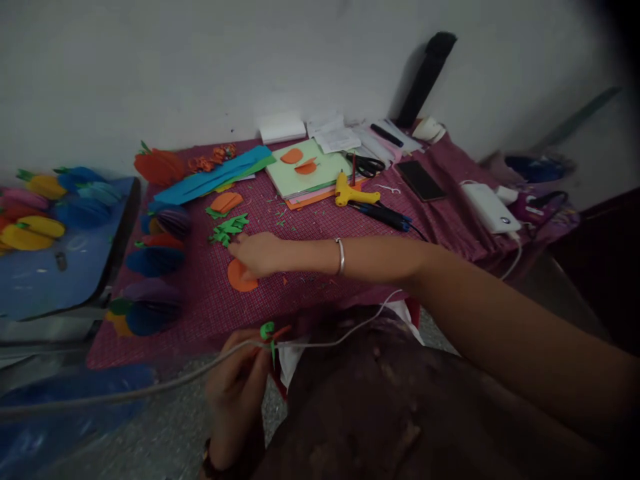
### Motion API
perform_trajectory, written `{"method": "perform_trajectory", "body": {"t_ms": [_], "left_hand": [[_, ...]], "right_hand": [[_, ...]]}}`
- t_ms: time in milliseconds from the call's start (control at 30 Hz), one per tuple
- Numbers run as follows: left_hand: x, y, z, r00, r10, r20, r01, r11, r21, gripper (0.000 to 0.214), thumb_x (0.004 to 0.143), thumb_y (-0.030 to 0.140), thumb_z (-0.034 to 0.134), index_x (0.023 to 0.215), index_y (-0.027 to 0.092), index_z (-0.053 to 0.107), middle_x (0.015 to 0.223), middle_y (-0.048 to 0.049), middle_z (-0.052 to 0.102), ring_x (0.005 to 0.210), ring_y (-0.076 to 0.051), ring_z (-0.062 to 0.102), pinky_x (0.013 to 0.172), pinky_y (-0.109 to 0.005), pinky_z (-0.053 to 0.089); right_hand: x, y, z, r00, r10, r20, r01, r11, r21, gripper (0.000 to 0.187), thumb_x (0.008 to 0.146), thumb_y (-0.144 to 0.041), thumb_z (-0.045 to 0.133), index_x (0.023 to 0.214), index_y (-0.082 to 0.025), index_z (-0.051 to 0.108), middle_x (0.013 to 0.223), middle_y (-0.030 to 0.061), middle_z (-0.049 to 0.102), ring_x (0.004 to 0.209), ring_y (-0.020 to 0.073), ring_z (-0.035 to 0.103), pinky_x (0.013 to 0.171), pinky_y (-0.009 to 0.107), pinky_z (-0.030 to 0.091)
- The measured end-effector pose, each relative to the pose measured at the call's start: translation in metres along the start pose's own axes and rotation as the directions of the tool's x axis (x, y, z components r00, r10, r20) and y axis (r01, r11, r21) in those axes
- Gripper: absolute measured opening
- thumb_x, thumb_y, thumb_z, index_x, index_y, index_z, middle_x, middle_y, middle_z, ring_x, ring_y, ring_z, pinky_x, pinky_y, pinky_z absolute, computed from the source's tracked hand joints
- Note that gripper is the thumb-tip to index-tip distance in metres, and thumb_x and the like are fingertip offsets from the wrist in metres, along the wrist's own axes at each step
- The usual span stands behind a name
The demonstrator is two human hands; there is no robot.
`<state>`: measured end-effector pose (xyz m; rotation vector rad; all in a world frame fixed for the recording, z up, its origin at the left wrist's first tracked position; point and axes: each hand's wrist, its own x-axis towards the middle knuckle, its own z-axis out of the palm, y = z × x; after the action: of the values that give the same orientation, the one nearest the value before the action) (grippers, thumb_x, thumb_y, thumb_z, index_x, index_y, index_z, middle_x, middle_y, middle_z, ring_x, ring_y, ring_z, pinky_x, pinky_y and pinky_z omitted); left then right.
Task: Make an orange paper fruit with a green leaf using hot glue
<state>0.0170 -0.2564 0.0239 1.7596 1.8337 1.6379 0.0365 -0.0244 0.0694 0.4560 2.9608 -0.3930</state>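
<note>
My right hand (pixel 257 255) reaches left across the low table and rests on an orange paper cutout (pixel 239 277), fingers closed on its top edge, just below a heap of green paper leaf pieces (pixel 229 229). My left hand (pixel 239 387) is down near my lap, fingers pinched on a small orange and green paper piece (pixel 271 332). A grey cable (pixel 150 387) crosses in front of that hand.
The table has a purple checked cloth (pixel 310 233). On it lie a stack of coloured paper (pixel 305 175), a yellow glue gun (pixel 350 193), scissors (pixel 367 165), a phone (pixel 421 180), a white power bank (pixel 489 208) and folded paper fruits (pixel 153 260). More paper fruits (pixel 35 207) lie left.
</note>
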Motion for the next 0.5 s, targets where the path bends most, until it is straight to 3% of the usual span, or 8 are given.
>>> {"method": "perform_trajectory", "body": {"t_ms": [200,300,500], "left_hand": [[-0.003,-0.002,-0.003,0.986,-0.151,-0.076,0.151,0.988,-0.009,0.011,0.085,0.014,0.072,0.078,0.022,0.068,0.076,0.0019,0.069,0.071,-0.014,0.064,0.063,-0.023,0.048],[-0.002,0.0,0.0,0.977,-0.2,-0.078,0.197,0.979,-0.044,0.009,0.086,0.019,0.072,0.078,0.021,0.07,0.076,0.0012,0.069,0.07,-0.014,0.062,0.063,-0.024,0.048],[-0.003,-0.004,0.0,0.956,-0.283,-0.07,0.287,0.957,0.044,0.013,0.087,0.032,0.071,0.079,0.021,0.074,0.073,0.0004,0.07,0.067,-0.015,0.062,0.064,-0.025,0.048]], "right_hand": [[0.015,-0.005,0.0,0.994,0.044,0.103,-0.045,0.999,0.002,0.045,0.079,-0.034,0.08,0.115,-0.012,0.063,0.117,0.0166,0.073,0.104,0.0315,0.073,0.082,0.041,0.062],[0.021,-0.007,-0.004,0.986,0.059,0.155,-0.06,0.998,-0.002,0.033,0.079,-0.032,0.078,0.104,-0.012,0.068,0.104,0.0137,0.077,0.095,0.0314,0.075,0.085,0.045,0.062],[0.032,-0.003,0.0,0.993,0.011,0.117,-0.011,1.0,0.002,0.028,0.069,-0.024,0.083,0.09,-0.009,0.073,0.09,0.0144,0.077,0.095,0.0324,0.074,0.086,0.043,0.061]]}}
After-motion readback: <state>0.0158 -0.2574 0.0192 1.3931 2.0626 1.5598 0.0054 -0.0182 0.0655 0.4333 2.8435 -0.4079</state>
